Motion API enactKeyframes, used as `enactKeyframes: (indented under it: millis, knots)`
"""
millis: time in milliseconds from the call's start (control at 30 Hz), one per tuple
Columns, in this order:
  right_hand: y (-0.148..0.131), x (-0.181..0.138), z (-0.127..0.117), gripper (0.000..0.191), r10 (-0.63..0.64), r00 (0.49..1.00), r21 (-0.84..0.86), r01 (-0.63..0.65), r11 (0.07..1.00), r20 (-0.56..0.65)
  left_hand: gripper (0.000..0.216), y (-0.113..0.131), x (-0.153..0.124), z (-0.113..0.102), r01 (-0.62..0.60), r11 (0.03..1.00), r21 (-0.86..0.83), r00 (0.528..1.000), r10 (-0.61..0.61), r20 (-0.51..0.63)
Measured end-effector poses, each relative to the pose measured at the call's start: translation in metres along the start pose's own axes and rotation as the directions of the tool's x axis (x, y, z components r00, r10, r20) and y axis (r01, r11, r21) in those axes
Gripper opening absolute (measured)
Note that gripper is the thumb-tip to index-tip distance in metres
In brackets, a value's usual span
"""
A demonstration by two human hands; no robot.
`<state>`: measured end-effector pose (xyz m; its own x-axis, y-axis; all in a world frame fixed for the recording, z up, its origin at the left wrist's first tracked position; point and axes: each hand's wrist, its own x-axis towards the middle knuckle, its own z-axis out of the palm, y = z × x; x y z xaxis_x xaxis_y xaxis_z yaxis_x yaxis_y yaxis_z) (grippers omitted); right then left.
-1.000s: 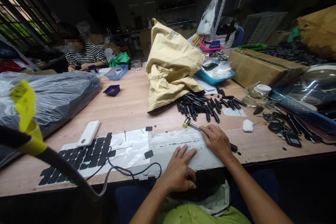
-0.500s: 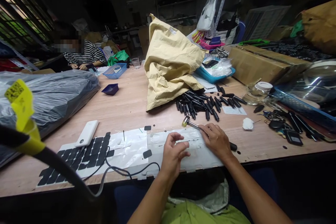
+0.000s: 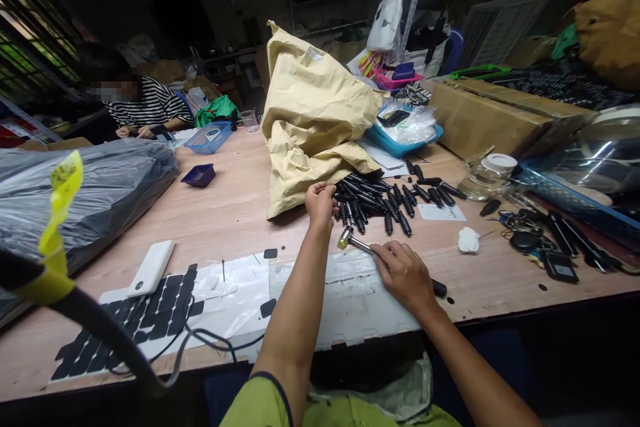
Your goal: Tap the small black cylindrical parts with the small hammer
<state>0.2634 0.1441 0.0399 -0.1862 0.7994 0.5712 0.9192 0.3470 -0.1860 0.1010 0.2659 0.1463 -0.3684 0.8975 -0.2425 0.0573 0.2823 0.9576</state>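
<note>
My right hand is wrapped round a small hammer with a metal head, a yellowish face and a dark grip. The hammer lies low over a whitish translucent board at the table's front edge. My left hand is stretched forward to the left side of a heap of black pen-like tubes, just under the mouth of a beige paper bag. Its fingers are curved and look a little apart; I see nothing held in them. The heap spills out from beneath the bag.
At the left lie a white power bank, black stickers on a sheet, a grey plastic-wrapped bundle and a small purple tray. A cardboard box, jar and keys stand right. A co-worker sits across.
My left hand has moved forward from above the board to the heap of black tubes by the bag. My right hand keeps hold of the hammer. The view has shifted slightly.
</note>
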Motion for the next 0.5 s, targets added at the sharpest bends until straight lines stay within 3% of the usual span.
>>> enactKeyframes:
  millis: [67, 133, 300, 500]
  knots:
    - [-0.003, 0.0, -0.001, 0.027, -0.003, 1.0, -0.002, 0.003, 1.0, 0.001, 0.018, -0.002, 0.015, 0.008, -0.028, 0.951, 0.308, 0.998, 0.045, -0.047]
    - [-0.005, 0.001, -0.002, 0.026, -0.011, 1.0, -0.014, 0.011, 1.0, -0.01, 0.013, -0.01, 0.023, 0.011, -0.034, 0.893, 0.45, 0.995, 0.072, -0.067]
    - [-0.01, 0.003, -0.004, 0.024, -0.025, 0.999, -0.028, 0.024, 0.999, -0.028, 0.014, -0.031, 0.026, 0.006, -0.073, 0.781, 0.621, 0.993, 0.117, -0.031]
    - [-0.009, 0.006, 0.0, 0.023, 0.005, 1.0, -0.028, -0.005, 1.0, 0.001, 0.018, -0.037, 0.02, -0.013, -0.147, 0.616, 0.774, 0.984, 0.168, 0.054]
